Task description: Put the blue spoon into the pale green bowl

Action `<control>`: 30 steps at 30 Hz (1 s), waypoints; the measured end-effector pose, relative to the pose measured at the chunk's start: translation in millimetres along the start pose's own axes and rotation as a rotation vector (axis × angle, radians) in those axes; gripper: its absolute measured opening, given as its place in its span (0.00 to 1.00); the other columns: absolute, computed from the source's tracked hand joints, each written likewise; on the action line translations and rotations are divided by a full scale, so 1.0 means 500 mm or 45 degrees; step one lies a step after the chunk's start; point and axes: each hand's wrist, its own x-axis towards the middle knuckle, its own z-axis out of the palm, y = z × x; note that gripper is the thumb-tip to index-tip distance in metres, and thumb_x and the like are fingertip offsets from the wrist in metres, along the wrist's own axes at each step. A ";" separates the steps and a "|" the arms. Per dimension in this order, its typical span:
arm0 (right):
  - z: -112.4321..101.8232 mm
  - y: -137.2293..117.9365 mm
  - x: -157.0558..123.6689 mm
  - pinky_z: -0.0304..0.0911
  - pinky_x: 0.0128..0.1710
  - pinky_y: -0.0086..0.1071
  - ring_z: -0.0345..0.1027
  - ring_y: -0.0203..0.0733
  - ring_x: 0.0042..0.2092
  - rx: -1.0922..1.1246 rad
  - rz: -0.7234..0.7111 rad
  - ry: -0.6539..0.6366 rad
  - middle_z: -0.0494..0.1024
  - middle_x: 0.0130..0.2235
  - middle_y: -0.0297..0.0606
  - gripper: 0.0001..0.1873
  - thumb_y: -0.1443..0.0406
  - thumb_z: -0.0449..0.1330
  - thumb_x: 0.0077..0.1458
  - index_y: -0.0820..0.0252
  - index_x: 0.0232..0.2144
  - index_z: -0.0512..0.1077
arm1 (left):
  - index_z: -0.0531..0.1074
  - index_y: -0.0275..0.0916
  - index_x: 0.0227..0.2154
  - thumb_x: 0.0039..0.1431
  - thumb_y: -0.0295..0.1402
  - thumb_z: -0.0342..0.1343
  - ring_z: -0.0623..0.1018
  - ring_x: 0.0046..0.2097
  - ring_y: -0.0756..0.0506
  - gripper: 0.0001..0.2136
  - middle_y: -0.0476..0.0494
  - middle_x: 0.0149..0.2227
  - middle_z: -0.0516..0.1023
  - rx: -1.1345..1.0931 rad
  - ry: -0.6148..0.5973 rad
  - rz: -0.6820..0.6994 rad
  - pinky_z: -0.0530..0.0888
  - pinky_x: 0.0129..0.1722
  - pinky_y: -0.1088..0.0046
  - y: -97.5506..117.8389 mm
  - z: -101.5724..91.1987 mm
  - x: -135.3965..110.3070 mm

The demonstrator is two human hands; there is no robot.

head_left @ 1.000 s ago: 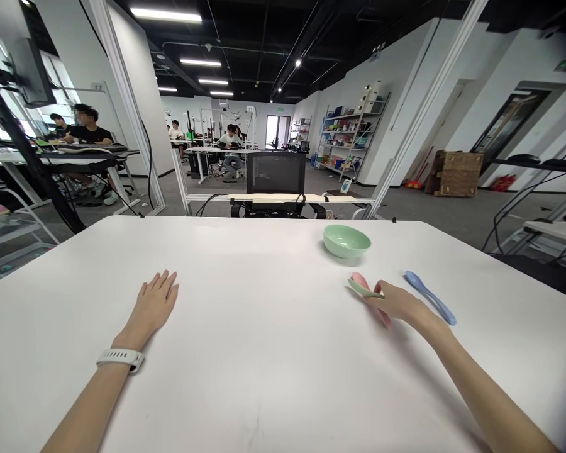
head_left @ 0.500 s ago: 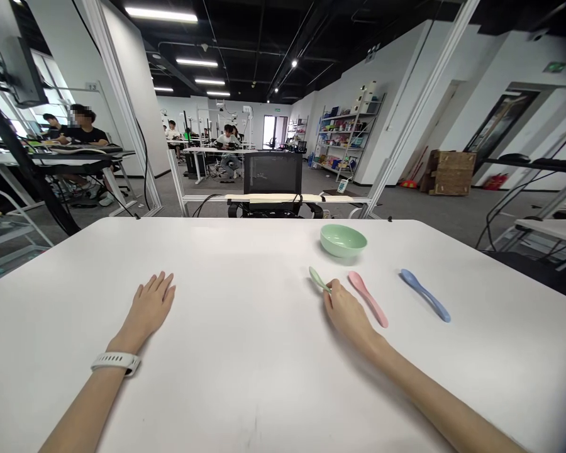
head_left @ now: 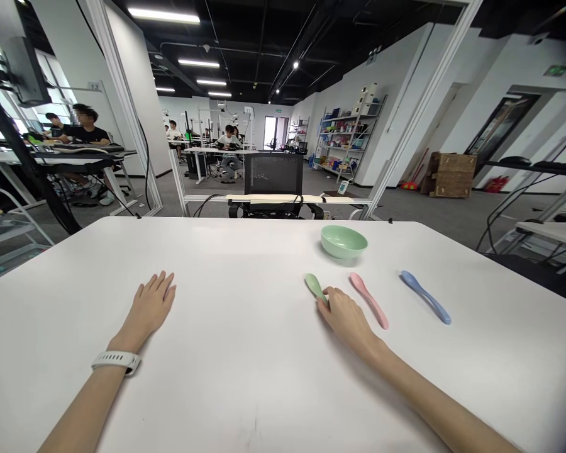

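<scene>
My right hand (head_left: 346, 318) is closed around the handle of a green spoon (head_left: 314, 285), thumb on one side and fingers on the other. The spoon's bowl points away to the upper left, and most of its handle is hidden under the hand. Just right of that hand lies a pink spoon (head_left: 368, 300), and farther right a blue spoon (head_left: 426, 297). Behind the spoons stands a green bowl (head_left: 343, 243). On the left side, my left hand (head_left: 149, 305) rests palm down on the white table (head_left: 236, 352), fingers stretched out, holding nothing.
A black mesh office chair (head_left: 273, 175) stands beyond the far table edge, between upright metal frame posts. Farther back are storage shelves (head_left: 346, 135), a wooden crate (head_left: 453, 175) and people seated at desks. A monitor on an arm (head_left: 28, 69) is at the left.
My right hand has moved slightly left and toward me with the green spoon. The spoon has turned, so its bowl faces up more. My left hand has stayed in place.
</scene>
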 end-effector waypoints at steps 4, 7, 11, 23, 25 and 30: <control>0.006 0.000 0.004 0.57 0.34 0.35 0.75 0.45 0.34 0.161 0.004 -0.027 0.80 0.33 0.41 0.13 0.68 0.53 0.76 0.61 0.41 0.77 | 0.66 0.34 0.78 0.80 0.42 0.33 0.62 0.83 0.34 0.34 0.31 0.82 0.64 -0.012 -0.026 -0.004 0.59 0.82 0.45 0.002 -0.002 -0.001; 0.007 0.002 0.005 0.54 0.31 0.35 0.69 0.43 0.29 0.273 0.012 -0.036 0.75 0.28 0.36 0.12 0.67 0.55 0.75 0.56 0.36 0.73 | 0.67 0.35 0.78 0.79 0.43 0.33 0.62 0.83 0.35 0.34 0.31 0.83 0.64 -0.020 -0.024 -0.012 0.59 0.82 0.46 0.004 -0.004 -0.002; 0.005 0.003 0.003 0.50 0.30 0.35 0.61 0.40 0.27 0.299 0.003 -0.017 0.71 0.27 0.33 0.17 0.66 0.56 0.75 0.51 0.30 0.64 | 0.66 0.33 0.78 0.79 0.43 0.32 0.62 0.84 0.34 0.35 0.29 0.83 0.63 -0.029 -0.032 -0.010 0.58 0.82 0.44 0.005 -0.005 -0.003; 0.010 0.013 -0.001 0.53 0.33 0.37 0.65 0.44 0.30 0.193 -0.063 0.020 0.73 0.28 0.36 0.22 0.58 0.55 0.77 0.49 0.27 0.60 | 0.70 0.34 0.76 0.78 0.43 0.34 0.66 0.81 0.31 0.34 0.28 0.80 0.68 -0.057 0.052 0.036 0.63 0.80 0.37 -0.005 0.006 0.000; 0.010 0.020 0.004 0.58 0.34 0.38 0.71 0.47 0.32 0.178 -0.047 0.017 0.76 0.29 0.39 0.22 0.54 0.53 0.78 0.51 0.30 0.67 | 0.71 0.35 0.76 0.78 0.43 0.34 0.67 0.81 0.31 0.34 0.28 0.79 0.69 -0.054 0.071 0.038 0.64 0.79 0.37 -0.004 0.006 0.000; -0.018 0.069 0.048 0.68 0.45 0.40 0.80 0.53 0.41 0.128 -0.023 0.195 0.84 0.36 0.46 0.24 0.50 0.51 0.79 0.60 0.48 0.81 | 0.69 0.34 0.77 0.78 0.44 0.32 0.65 0.82 0.31 0.36 0.29 0.81 0.67 -0.056 0.025 0.024 0.62 0.80 0.40 -0.001 -0.001 -0.001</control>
